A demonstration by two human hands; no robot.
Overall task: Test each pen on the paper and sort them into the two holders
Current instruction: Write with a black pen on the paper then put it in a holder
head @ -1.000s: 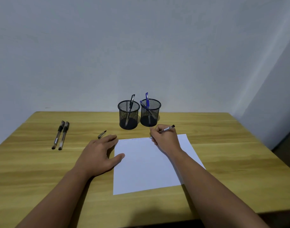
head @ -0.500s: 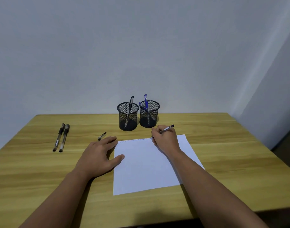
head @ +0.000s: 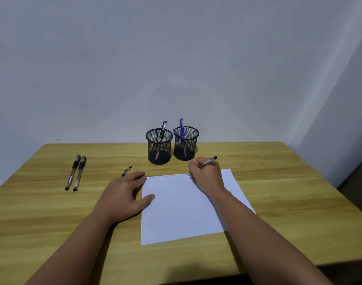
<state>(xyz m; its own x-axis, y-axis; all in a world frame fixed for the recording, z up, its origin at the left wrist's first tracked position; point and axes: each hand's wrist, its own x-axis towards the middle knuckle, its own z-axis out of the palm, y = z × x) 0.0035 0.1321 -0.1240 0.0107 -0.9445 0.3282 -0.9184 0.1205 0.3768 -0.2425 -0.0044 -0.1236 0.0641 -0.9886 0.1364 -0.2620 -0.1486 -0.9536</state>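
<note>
Six pens (head: 207, 162), two mesh holders (head: 159, 149), one paper sheet (head: 182, 210), one cap (head: 126, 171).

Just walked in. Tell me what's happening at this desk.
A person is testing pens. The right hand holds a pen with its tip at the top edge of the paper; the left hand rests flat at the sheet's left edge. Two mesh holders already contain pens. Two pens and a cap lie on the table.
</note>
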